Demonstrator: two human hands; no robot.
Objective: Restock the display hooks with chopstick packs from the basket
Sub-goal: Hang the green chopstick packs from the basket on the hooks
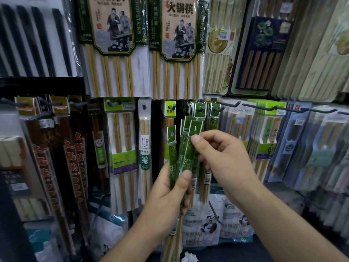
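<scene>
The left hand is curled tight round a bunch of green chopstick packs, just below the hook, so none slip away. The right hand pinches the top of one pack (by its hole), likely to lift it onto that hook.

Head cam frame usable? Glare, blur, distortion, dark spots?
Head view: usable in the centre, where the narrow green paper-sleeved chopstick packs held by the left hand and right hand are sharp; edges go soft, the pale clear-wrapped packs at far right blurred and tilted by wide-angle distortion; light dim and bluish, darkest lower left; faint sheen on the large beige-labelled bamboo chopstick packs.
</scene>
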